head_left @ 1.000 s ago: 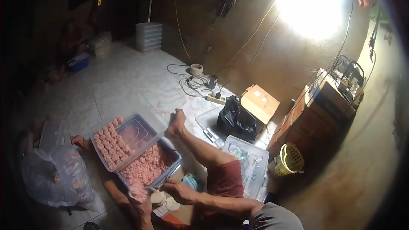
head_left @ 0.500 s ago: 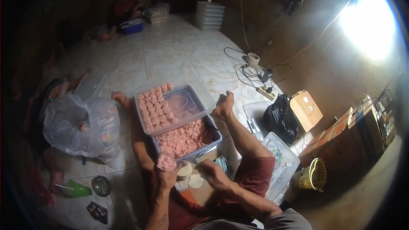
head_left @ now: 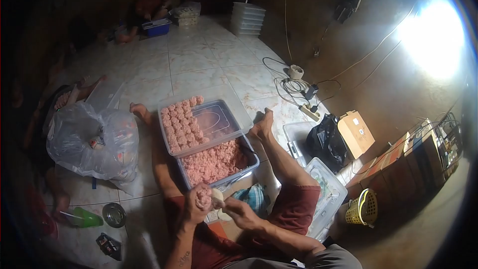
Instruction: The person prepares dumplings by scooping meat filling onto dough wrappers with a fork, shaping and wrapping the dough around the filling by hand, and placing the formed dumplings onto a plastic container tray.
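Observation:
My left hand [head_left: 195, 209] is closed around a lump of pink minced filling [head_left: 203, 196]. Close beside it, my right hand [head_left: 241, 213] has its fingers closed, pointing toward the lump; what they grip is too small to make out. A pale round wrapper [head_left: 217, 197] shows between both hands, and more pale rounds lie below, partly covered by my fingers. Just beyond is a tub of loose pink mince [head_left: 214, 162]. Across its far part rests a clear plastic tray [head_left: 234, 119], where rows of pink balls [head_left: 179, 127] fill the left side.
A large plastic bag [head_left: 94, 142] stands at left, near a green cup [head_left: 88, 217] and a round metal dish [head_left: 114, 215]. Rightward are a black bag [head_left: 326, 139], clear lids [head_left: 323, 189], a yellow basket [head_left: 362, 208] and cables [head_left: 294, 87]. A person [head_left: 151, 5] sits far back.
My left hand has shifted slightly right and down with the pink lump, now tilted toward my right hand. A blue checked cloth shows more fully. The view has shifted a little.

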`<state>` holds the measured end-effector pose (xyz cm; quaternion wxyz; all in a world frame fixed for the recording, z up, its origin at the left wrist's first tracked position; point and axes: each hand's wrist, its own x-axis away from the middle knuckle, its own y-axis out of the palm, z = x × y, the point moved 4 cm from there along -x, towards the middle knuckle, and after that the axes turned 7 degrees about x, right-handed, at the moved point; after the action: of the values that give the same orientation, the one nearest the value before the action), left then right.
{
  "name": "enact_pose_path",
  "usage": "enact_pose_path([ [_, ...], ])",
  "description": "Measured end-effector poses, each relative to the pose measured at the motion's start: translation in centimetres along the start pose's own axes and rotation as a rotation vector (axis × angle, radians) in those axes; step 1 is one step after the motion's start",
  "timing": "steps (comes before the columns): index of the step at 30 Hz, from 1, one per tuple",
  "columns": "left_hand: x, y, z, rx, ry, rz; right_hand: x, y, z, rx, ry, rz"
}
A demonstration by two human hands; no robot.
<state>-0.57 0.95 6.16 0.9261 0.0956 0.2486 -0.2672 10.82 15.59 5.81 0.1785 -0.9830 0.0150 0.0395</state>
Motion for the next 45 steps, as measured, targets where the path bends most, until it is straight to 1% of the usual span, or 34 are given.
enact_pose_path([
  [1,-0.7,0.6,2.1,0.0,-0.222,-0.147,-0.3,0.0,-0.7,0.191,-0.11,-0.003],
  [2,-0.2,0.3,0.1,0.011,-0.056,0.031,-0.6,-0.6,-1.1,0.27,-0.135,-0.018],
  [3,0.0,-0.2,-0.7,-0.048,-0.049,0.161,-1.0,-0.9,0.4,0.338,-0.146,0.076],
  [4,-0.5,-0.5,-0.3,-0.106,-0.048,0.291,-1.2,-2.0,0.4,0.22,-0.047,0.121],
  [5,-0.3,-1.5,0.2,-0.237,-0.208,0.367,-1.5,-4.0,0.4,0.099,0.054,0.169],
  [6,-1.3,-1.8,1.7,-0.195,-0.306,0.334,-2.8,-7.6,1.4,0.28,0.214,0.14],
  [9,-1.5,-2.6,2.2,-0.114,-0.41,0.031,-7.5,-21.3,2.9,0.176,0.295,0.53],
  [10,-1.5,-2.4,3.0,-0.106,-0.298,0.015,-8.9,-26.4,3.1,0.138,0.305,0.682],
  [11,-1.1,-2.0,2.7,-0.099,-0.318,-0.031,-9.8,-30.8,3.4,0.073,0.307,0.819],
  [12,-0.5,-2.0,2.5,-0.024,-0.284,0.0,-10.5,-34.6,4.8,-0.11,0.248,0.986],
  [13,-0.2,-2.1,2.7,0.047,-0.244,0.047,-10.8,-37.0,4.3,-0.179,0.314,1.009],
  [14,-0.3,-2.1,2.6,0.049,-0.234,0.046,-10.5,-37.8,5.8,-0.263,0.29,1.025],
  [15,-0.9,-1.9,2.7,-0.032,-0.14,-0.004,-11.6,-39.0,6.9,-0.341,0.247,1.027],
  [17,-0.9,-1.5,2.8,-0.206,0.043,-0.056,-10.0,-30.6,0.4,-0.236,0.187,0.67],
  [18,-0.3,-1.0,1.7,0.178,-0.342,0.066,-9.1,-26.9,0.2,-0.113,0.243,0.56],
  [20,-1.5,-0.7,3.7,0.305,-0.243,0.123,-5.9,-18.2,-2.2,-0.002,0.115,0.327],
  [21,-1.7,-1.3,2.3,0.115,-0.104,0.106,-4.2,-13.9,-3.5,0.044,0.042,0.217],
  [22,-2.1,-1.0,1.9,0.174,-0.15,0.164,-3.0,-10.9,-2.1,0.173,-0.058,0.129],
  [24,-2.6,0.2,1.2,0.233,-0.168,0.154,-1.4,-4.6,-1.9,-0.066,-0.059,0.084],
  [25,-2.2,1.0,1.2,0.298,-0.198,0.134,-1.3,-2.3,-1.6,0.12,-0.181,0.078],
  [26,-1.9,2.2,1.3,0.318,-0.262,0.113,-0.9,-0.3,-1.3,0.137,-0.183,0.155],
  [27,-1.6,2.4,0.6,0.224,-0.21,0.153,-0.9,0.4,-1.2,0.163,-0.197,0.234],
  [29,-0.6,1.4,-2.5,0.201,-0.251,0.238,-1.8,-0.8,-1.9,0.301,-0.048,0.156],
  [30,-0.9,1.6,-1.8,0.201,-0.251,0.242,-2.0,-1.5,-1.8,0.345,-0.065,0.136],
  [33,-1.6,1.0,1.0,0.183,-0.201,0.316,-1.3,-3.5,-2.5,0.221,-0.011,0.2],
  [35,-0.7,-0.9,0.8,0.361,-0.285,0.153,-0.7,-4.0,-1.9,0.202,0.023,0.155],
  [36,-1.5,-1.1,2.9,0.242,-0.169,0.212,-0.4,-3.8,-2.0,0.104,-0.018,0.142],
  [37,-1.2,-0.7,1.9,0.241,-0.172,0.218,0.0,-3.5,-2.0,0.005,-0.058,0.127],
  [38,-0.8,-0.2,-0.1,0.345,-0.213,0.187,0.2,-2.6,-2.0,0.067,-0.082,0.082],
  [40,-0.5,1.5,0.1,0.185,-0.182,0.096,0.0,0.1,-0.6,0.15,-0.14,0.148],
  [41,-0.2,1.7,-0.7,-0.085,-0.177,0.094,0.1,0.8,-0.1,0.202,-0.142,0.215],
  [42,-0.4,1.4,-0.2,-0.142,-0.183,0.117,-0.5,0.2,-1.4,0.265,-0.065,0.23],
  [43,-1.2,1.1,0.7,-0.2,-0.195,0.143,-0.7,-0.9,-0.8,0.428,-0.045,0.116],
  [45,-0.4,-1.1,-1.1,-0.141,-0.094,0.047,-0.5,-4.1,-2.6,0.432,-0.013,0.17],
])
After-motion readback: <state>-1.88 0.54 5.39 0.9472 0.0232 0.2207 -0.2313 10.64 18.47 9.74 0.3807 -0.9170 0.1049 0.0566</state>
